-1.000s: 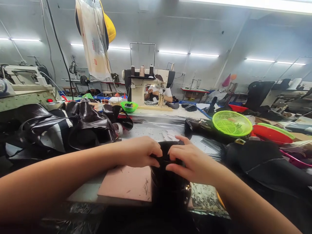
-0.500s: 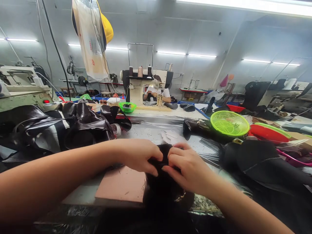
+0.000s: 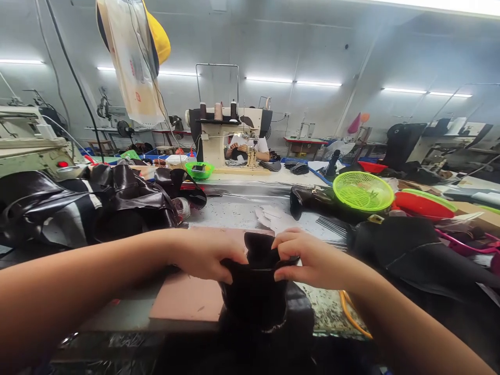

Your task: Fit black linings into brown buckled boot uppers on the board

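Two grips on one thing in my feed: the left hand [image 3: 207, 255] pinches the rim of a glossy black piece [image 3: 253, 299] at its ten o'clock, the right hand [image 3: 307, 258] at its two, thumbs on the near face and fingers over the edge. I have the piece toward six o'clock of my view, at the near edge of the bench [image 3: 226, 211]; a dark flap [image 3: 260, 250] rises between the hands. Reckoning from the piece, I see a pink board [image 3: 187, 299] at nine, dark shiny pieces [image 3: 128, 192] heaped at ten, white scraps [image 3: 273, 216] just past twelve, a lime basket [image 3: 363, 191] near two, and an orange loop [image 3: 347, 311] at three. Farther off at twelve, a person [image 3: 263, 147] sits behind a sewing machine [image 3: 213, 148].
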Action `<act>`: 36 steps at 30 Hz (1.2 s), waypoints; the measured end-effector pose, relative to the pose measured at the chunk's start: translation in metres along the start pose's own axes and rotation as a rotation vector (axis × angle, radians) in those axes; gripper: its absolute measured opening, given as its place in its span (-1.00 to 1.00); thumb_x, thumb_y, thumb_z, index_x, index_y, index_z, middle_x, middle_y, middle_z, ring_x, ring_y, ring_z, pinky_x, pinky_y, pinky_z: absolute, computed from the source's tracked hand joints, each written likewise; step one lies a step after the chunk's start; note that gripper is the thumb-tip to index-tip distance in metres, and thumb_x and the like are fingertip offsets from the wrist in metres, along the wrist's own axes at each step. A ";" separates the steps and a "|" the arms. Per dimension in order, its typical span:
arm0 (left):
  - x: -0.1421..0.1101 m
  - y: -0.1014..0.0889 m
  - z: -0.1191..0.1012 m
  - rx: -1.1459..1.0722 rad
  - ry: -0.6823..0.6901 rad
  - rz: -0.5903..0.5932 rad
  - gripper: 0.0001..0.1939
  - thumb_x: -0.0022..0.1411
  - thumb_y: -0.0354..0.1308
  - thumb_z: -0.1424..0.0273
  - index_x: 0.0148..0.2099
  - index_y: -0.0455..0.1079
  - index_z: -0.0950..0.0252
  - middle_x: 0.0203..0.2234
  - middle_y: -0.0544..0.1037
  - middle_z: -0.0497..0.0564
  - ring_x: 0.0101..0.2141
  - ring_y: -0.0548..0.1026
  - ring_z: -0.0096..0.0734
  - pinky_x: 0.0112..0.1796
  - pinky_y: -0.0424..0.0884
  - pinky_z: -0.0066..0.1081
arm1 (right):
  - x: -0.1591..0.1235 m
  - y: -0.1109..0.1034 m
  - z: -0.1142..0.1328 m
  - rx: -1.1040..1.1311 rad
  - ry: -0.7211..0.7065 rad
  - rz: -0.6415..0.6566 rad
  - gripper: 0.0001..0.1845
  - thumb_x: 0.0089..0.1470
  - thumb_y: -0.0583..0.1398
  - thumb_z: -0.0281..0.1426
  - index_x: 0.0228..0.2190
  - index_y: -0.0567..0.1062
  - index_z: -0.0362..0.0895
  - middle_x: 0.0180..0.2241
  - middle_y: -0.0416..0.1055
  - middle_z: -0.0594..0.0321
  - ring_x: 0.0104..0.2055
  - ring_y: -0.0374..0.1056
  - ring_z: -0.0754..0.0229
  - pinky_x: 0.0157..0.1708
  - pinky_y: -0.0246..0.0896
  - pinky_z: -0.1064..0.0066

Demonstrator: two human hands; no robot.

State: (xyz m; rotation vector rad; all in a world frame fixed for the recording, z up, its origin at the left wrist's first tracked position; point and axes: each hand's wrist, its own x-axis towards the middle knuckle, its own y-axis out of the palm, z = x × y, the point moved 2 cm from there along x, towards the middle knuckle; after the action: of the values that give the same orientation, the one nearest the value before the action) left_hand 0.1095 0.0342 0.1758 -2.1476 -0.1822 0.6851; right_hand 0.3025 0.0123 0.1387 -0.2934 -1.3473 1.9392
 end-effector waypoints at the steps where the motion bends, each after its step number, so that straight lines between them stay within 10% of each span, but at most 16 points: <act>1: 0.001 -0.001 0.001 -0.004 0.022 0.030 -0.68 0.02 0.06 0.63 -0.16 0.40 0.25 -0.33 0.47 -0.10 -0.30 0.38 -0.45 -0.27 0.27 -0.55 | 0.001 0.001 0.002 0.002 -0.004 -0.013 -0.72 -0.05 0.25 -0.36 -0.65 0.29 -0.15 -0.46 0.34 0.29 -0.35 0.24 0.26 -0.23 0.11 0.38; 5: 0.010 -0.006 0.001 0.083 0.044 0.043 -0.46 -0.07 0.10 0.64 0.01 0.29 0.18 -0.21 0.46 -0.07 -0.22 0.37 -0.37 -0.23 0.27 -0.49 | 0.004 0.008 0.012 -0.068 -0.047 -0.105 -0.71 -0.01 0.22 -0.39 -0.65 0.26 -0.14 -0.55 0.28 0.35 -0.44 0.21 0.29 -0.21 0.10 0.34; 13: 0.031 0.005 0.004 0.171 0.016 -0.223 -0.93 0.00 0.18 0.44 -0.50 0.37 0.30 -0.56 0.38 -0.11 -0.45 0.34 -0.44 -0.43 0.21 -0.49 | -0.005 0.011 0.015 -0.163 0.039 -0.055 -0.75 0.03 0.18 -0.35 -0.59 0.24 -0.11 -0.48 0.34 0.29 -0.32 0.27 0.19 -0.17 0.13 0.29; 20: 0.026 0.008 0.012 -0.091 0.080 -0.090 -0.79 -0.01 0.11 0.63 -0.29 0.36 0.30 -0.49 0.38 -0.16 -0.42 0.34 -0.52 -0.41 0.23 -0.57 | -0.012 0.017 0.006 -0.083 0.099 -0.167 -0.75 0.03 0.14 -0.44 -0.57 0.16 -0.10 -0.46 0.36 0.27 -0.30 0.29 0.17 -0.12 0.12 0.21; 27: 0.045 -0.013 -0.004 0.181 0.141 -0.075 -0.67 -0.01 0.20 0.52 -0.13 0.32 0.28 -0.29 0.43 -0.04 -0.27 0.36 -0.38 -0.27 0.26 -0.47 | -0.008 0.020 0.014 -0.206 0.049 -0.439 -0.78 0.00 0.08 -0.51 -0.60 0.18 -0.09 -0.57 0.31 0.29 -0.44 0.25 0.20 -0.22 0.16 0.24; 31: 0.052 -0.017 -0.005 0.198 0.203 -0.213 -0.94 0.01 0.22 0.46 -0.42 0.38 0.31 -0.48 0.42 -0.10 -0.39 0.36 -0.46 -0.34 0.24 -0.52 | -0.011 0.003 0.007 -0.174 0.053 -0.165 -0.81 -0.02 0.19 -0.43 -0.56 0.26 -0.11 -0.38 0.40 0.23 -0.28 0.30 0.17 -0.20 0.17 0.30; 36: 0.040 -0.011 0.015 0.072 0.013 -0.266 -0.94 0.01 0.19 0.46 -0.38 0.40 0.31 -0.50 0.41 -0.12 -0.44 0.34 -0.50 -0.40 0.24 -0.54 | -0.017 -0.008 -0.013 -0.108 0.131 -0.007 -0.72 0.03 0.18 -0.37 -0.62 0.24 -0.11 -0.60 0.25 0.42 -0.49 0.22 0.30 -0.07 0.09 0.24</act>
State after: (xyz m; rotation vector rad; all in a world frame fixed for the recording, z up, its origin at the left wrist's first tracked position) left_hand 0.1364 0.0657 0.1606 -2.0112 -0.4219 0.5145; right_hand 0.3254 0.0114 0.1366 -0.4597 -1.3663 1.8116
